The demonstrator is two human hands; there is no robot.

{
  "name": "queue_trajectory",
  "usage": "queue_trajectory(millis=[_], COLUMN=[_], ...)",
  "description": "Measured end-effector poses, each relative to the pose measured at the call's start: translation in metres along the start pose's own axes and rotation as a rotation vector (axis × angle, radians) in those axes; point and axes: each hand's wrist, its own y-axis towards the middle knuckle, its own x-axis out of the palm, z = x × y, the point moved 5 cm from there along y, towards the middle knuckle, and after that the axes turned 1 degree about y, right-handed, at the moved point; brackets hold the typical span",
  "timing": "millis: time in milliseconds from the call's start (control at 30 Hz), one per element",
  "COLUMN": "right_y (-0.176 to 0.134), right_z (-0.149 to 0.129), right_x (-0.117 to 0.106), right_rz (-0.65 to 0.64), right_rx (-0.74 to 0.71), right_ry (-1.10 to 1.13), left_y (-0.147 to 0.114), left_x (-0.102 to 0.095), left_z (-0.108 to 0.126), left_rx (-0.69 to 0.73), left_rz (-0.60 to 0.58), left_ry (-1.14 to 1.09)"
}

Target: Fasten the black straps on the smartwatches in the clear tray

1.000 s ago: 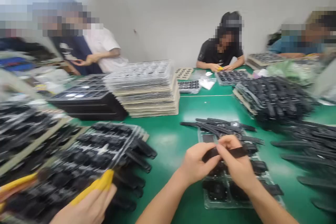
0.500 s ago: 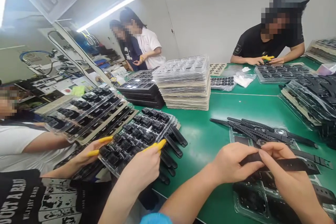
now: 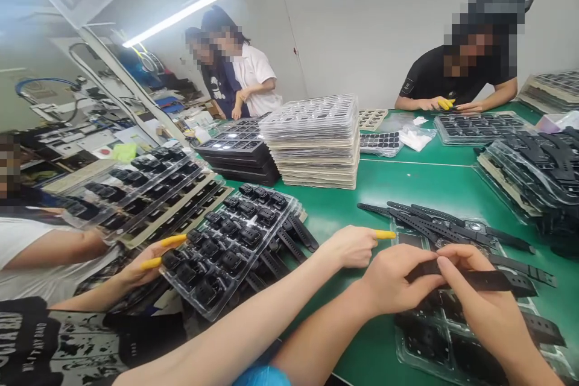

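While pinched, strap [image 3: 488,280] spans both hands [image 3: 446,289].

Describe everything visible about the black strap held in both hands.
The black strap is long, flat and matte, rubbery in look. It lies about level, just above a clear tray. The left hand pinches its left end, the right hand grips its middle, and the right end juts free.

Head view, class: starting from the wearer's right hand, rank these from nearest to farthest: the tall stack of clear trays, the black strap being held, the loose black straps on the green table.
1. Black strap: held by the right hand.
2. Loose black straps: just beyond, on the table.
3. Stack of clear trays: far, up-left.
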Motion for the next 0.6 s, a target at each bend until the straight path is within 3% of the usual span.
queue_trajectory(millis=[100,200,367,467,600], right_y=[0.0,0.004,0.009,0.003,-0.006], right_z=[-0.004,-0.004,-0.005,-0.008,-0.01], right_x=[-0.002,-0.011,-0.014,-0.006,0.005], right_rz=[0.05,0.151,0.155,0.09,-0.049], right_rx=[-0.001,-0.024,-0.035,-0.056,-0.162], right_ry=[0.063,0.132,0.196,0.08,-0.063], left_y=[0.0,0.001,0.005,0.01,0.011], left_x=[-0.002,-0.01,-0.016,-0.013,-0.003], left_z=[0.001,-0.007,-0.032,-0.035,-0.031], left_rx=[-0.015,-0.139,-0.447,-0.515,-0.571], left_rz=[0.02,0.156,0.358,0.353,0.255], left_ry=[-0.052,-0.183,-0.715,-0.946,-1.133])
